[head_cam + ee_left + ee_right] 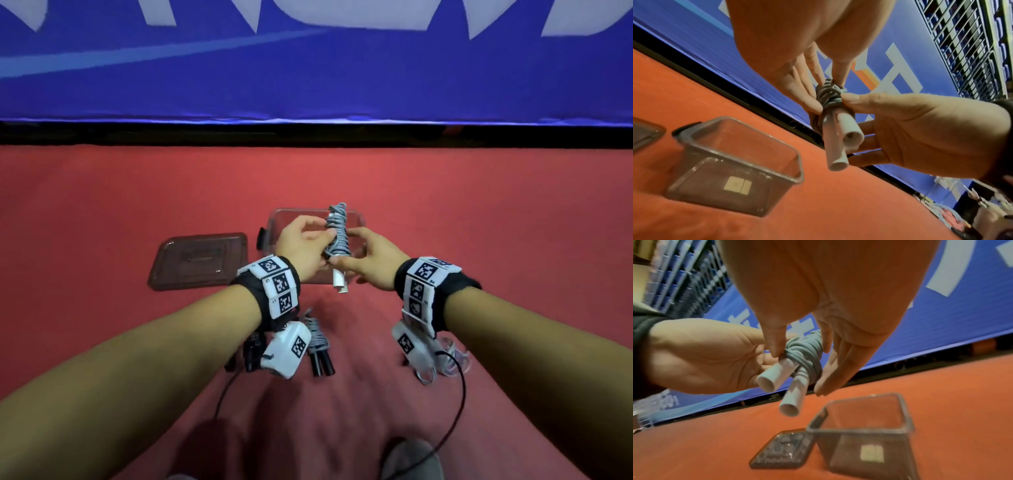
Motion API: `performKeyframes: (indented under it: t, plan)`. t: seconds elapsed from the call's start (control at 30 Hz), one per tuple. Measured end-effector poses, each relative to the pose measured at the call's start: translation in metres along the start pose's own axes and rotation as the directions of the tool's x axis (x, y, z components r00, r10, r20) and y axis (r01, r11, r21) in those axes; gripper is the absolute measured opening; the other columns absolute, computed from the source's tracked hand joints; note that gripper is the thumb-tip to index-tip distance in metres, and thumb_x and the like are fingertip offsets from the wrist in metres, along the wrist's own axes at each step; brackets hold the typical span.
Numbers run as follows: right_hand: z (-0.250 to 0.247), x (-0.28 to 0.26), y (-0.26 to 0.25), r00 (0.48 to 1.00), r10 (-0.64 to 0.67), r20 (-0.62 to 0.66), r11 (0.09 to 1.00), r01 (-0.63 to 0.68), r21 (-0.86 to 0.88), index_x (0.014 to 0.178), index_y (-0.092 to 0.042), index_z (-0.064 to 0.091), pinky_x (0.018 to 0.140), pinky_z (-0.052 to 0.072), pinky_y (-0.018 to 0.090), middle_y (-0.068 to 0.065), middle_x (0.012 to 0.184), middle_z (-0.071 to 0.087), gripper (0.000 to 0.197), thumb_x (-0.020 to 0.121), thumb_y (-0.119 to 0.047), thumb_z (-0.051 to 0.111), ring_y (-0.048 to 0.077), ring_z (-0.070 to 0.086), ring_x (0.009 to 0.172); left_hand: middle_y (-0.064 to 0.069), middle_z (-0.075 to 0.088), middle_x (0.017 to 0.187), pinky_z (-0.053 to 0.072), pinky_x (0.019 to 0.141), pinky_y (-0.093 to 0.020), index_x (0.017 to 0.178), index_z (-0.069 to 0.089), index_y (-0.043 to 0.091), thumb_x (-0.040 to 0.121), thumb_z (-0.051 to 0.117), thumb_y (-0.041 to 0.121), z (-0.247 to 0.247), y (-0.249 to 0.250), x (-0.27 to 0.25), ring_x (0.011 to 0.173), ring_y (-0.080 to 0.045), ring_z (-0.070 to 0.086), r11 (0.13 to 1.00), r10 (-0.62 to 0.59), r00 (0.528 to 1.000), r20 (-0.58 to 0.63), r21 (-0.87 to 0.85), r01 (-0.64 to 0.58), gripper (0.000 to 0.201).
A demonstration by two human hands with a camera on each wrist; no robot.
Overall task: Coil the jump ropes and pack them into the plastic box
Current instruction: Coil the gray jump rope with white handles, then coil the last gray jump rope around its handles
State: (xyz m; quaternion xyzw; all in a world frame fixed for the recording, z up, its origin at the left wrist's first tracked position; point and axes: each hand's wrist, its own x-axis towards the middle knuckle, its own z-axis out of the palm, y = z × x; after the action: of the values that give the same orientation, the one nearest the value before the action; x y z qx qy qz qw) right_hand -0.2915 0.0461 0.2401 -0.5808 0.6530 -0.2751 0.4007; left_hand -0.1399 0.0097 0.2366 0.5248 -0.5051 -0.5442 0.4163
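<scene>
Two hands hold one coiled grey jump rope [337,233] above the open clear plastic box [274,226]. Left to right: the brown lid [198,260] on the red floor, the left hand [303,245] pinching the coil, the right hand [373,260] pinching it too, white handles [835,142] pointing down. Another coiled rope with black handles [318,346] lies nearer.

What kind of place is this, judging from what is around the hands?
Probably a sports hall or event venue, though I cannot be sure: a red floor covering, a large blue banner with white lettering along its edge, and rows of blue seats behind a metal grid.
</scene>
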Motion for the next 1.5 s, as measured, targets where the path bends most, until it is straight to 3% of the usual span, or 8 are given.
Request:
performKeyframes:
  t: [0.17, 0.37, 0.6, 0.7, 0.97, 1.17, 1.33, 1.5]
  plan:
    - [0.024, 0.001, 0.065, 0.989, 0.149, 0.022, 0.988, -0.15, 0.043, 0.142, -0.019, 0.039, 0.07, 0.057, 0.034, 0.009, 0.111, 0.07, 0.072, 0.083, -0.028, 0.079, 0.024, 0.071, 0.089, -0.009, 0.076, 0.103, 0.063, 0.077, -0.048, 0.109, 0.066, 0.029, 0.086, 0.075, 0.019, 0.028, -0.062, 0.001, 0.087, -0.027, 0.075, 0.991, -0.099, 0.992, 0.079, 0.101, 0.09, 0.026]
    - [0.056, 0.013, 0.147, 0.946, 0.321, 0.046, 0.947, -0.322, 0.012, 0.145, -0.032, 0.039, 0.079, 0.06, 0.054, 0.017, 0.1, 0.073, 0.075, 0.08, -0.022, 0.076, 0.038, 0.072, 0.086, -0.005, 0.071, 0.095, 0.052, 0.047, -0.018, 0.12, 0.067, 0.017, 0.097, 0.062, 0.007, 0.059, -0.137, 0.004, 0.071, -0.012, 0.067, 0.945, -0.318, 0.941, 0.113, 0.12, 0.305, 0.025]
    - [0.084, 0.016, 0.192, 0.92, 0.387, 0.067, 0.922, -0.385, -0.034, 0.151, -0.025, 0.036, 0.082, 0.056, 0.039, 0.013, 0.107, 0.069, 0.07, 0.088, -0.021, 0.068, 0.026, 0.062, 0.083, -0.008, 0.076, 0.107, 0.061, 0.077, -0.037, 0.103, 0.071, 0.027, 0.094, 0.066, 0.02, 0.079, -0.191, 0.012, 0.095, -0.025, 0.073, 0.892, -0.435, 0.898, 0.073, 0.173, 0.418, 0.013]
    - [0.09, 0.017, 0.2, 0.906, 0.414, 0.082, 0.91, -0.415, -0.012, 0.151, -0.025, 0.037, 0.09, 0.056, 0.039, 0.013, 0.118, 0.069, 0.07, 0.089, -0.019, 0.069, 0.028, 0.067, 0.096, -0.008, 0.073, 0.109, 0.061, 0.072, -0.037, 0.107, 0.071, 0.023, 0.095, 0.065, 0.019, 0.081, -0.203, 0.018, 0.095, -0.024, 0.071, 0.859, -0.497, 0.864, 0.084, 0.194, 0.475, 0.014]
    - [0.067, 0.015, 0.214, 0.872, 0.488, -0.037, 0.867, -0.489, -0.092, 0.134, -0.02, 0.059, 0.096, 0.051, 0.033, 0.004, 0.122, 0.07, 0.045, 0.092, -0.033, 0.067, 0.025, 0.066, 0.109, 0.008, 0.072, 0.1, 0.046, 0.084, -0.024, 0.097, 0.074, 0.025, 0.091, 0.064, 0.027, 0.081, -0.207, 0.025, 0.097, -0.018, 0.065, 0.806, -0.3, 0.95, 0.082, 0.555, 0.207, 0.011]
    - [0.028, -0.005, 0.244, 0.716, 0.558, -0.421, 0.669, -0.687, -0.284, 0.128, -0.016, 0.051, 0.099, 0.043, 0.044, 0.023, 0.125, 0.053, 0.056, 0.08, -0.04, 0.067, 0.044, 0.05, 0.12, 0.011, 0.068, 0.087, 0.04, 0.074, -0.023, 0.089, 0.07, 0.029, 0.093, 0.062, 0.029, 0.092, -0.206, 0.023, 0.087, -0.015, 0.063, 0.814, -0.28, 0.953, 0.116, 0.555, 0.172, 0.009]
    - [0.036, -0.01, 0.26, 0.728, 0.64, -0.246, 0.648, -0.683, -0.337, 0.156, -0.02, 0.011, 0.093, 0.05, 0.042, 0.018, 0.131, 0.06, 0.104, 0.075, -0.049, 0.07, 0.039, 0.06, 0.115, 0.003, 0.077, 0.087, 0.058, 0.085, -0.036, 0.07, 0.065, 0.028, 0.089, 0.062, 0.022, 0.101, -0.214, 0.018, 0.086, -0.023, 0.073, 0.845, -0.309, 0.938, 0.159, 0.497, 0.195, 0.02]
    - [0.05, -0.007, 0.264, 0.781, 0.587, -0.214, 0.685, -0.62, -0.382, 0.155, -0.025, 0.006, 0.086, 0.052, 0.04, 0.019, 0.121, 0.063, 0.099, 0.078, -0.029, 0.068, 0.038, 0.064, 0.104, 0.002, 0.077, 0.087, 0.059, 0.086, -0.041, 0.068, 0.067, 0.029, 0.078, 0.06, 0.032, 0.102, -0.216, 0.016, 0.087, -0.026, 0.074, 0.873, -0.323, 0.927, 0.189, 0.437, 0.216, 0.013]
